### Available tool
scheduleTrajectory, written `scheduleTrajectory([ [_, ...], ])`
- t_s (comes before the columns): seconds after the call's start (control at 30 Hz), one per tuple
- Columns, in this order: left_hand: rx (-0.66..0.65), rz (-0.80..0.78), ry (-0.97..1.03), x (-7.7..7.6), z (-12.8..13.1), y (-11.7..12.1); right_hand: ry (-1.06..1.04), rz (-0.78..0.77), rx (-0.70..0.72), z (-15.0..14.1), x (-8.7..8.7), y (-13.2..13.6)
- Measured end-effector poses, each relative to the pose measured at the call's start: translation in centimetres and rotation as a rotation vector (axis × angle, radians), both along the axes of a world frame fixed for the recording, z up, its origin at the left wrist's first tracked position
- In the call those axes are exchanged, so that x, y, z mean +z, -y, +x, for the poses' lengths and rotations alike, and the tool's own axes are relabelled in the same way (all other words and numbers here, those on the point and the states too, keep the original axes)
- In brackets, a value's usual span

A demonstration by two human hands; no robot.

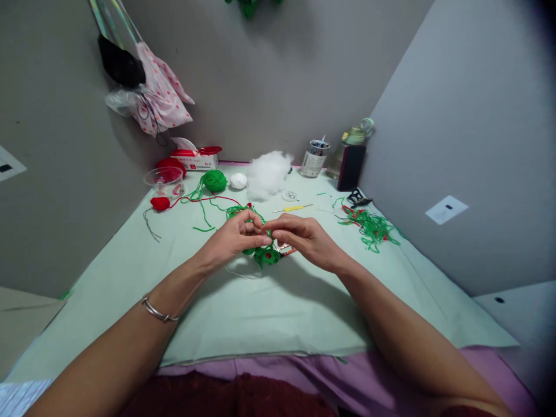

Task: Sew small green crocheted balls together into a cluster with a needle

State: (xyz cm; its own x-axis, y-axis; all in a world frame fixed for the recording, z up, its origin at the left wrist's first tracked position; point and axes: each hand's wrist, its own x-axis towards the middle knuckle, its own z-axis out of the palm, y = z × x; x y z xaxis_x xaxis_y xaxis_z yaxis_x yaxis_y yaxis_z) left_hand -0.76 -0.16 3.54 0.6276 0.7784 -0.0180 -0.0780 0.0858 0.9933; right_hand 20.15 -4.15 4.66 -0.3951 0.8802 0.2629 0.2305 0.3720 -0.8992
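My left hand (243,234) and my right hand (306,238) meet above the middle of the table, fingertips almost touching. Both are closed in a pinch, and whatever lies between the fingertips is too small or hidden to make out. Just below and behind them is green crochet work (267,256) with a red centre, partly covered by my left hand. A thin pale thread (243,274) loops on the cloth beneath it. Beyond my fingers lies a yellow-handled crochet hook (294,208).
At the back are a green yarn ball (215,181), white yarn ball (238,181), white stuffing (269,175), a can of tools (315,159) and a phone (351,168) against a bottle. Left stand a clear tub (165,184) and red yarn (160,204); right, tangled yarn scraps (372,229).
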Motion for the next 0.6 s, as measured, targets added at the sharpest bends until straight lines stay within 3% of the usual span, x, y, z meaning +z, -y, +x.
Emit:
scheduleTrajectory([
  [0.13,-0.054,-0.023,-0.011,-0.02,0.00,-0.07,-0.111,-0.093,-0.009,-0.31,0.09,0.04],
  [0.3,-0.095,0.025,-0.019,-0.31,0.14,-0.07,-0.285,-0.078,-0.166,-0.33,0.30,-0.31],
  [0.43,-0.150,0.023,-0.020,-0.57,0.42,0.19,-0.565,-0.244,-0.259,0.07,0.43,-0.72],
  [0.6,-0.246,-0.016,-0.040,-0.75,0.69,0.54,-0.612,-0.421,-0.114,-0.27,0.63,-0.30],
])
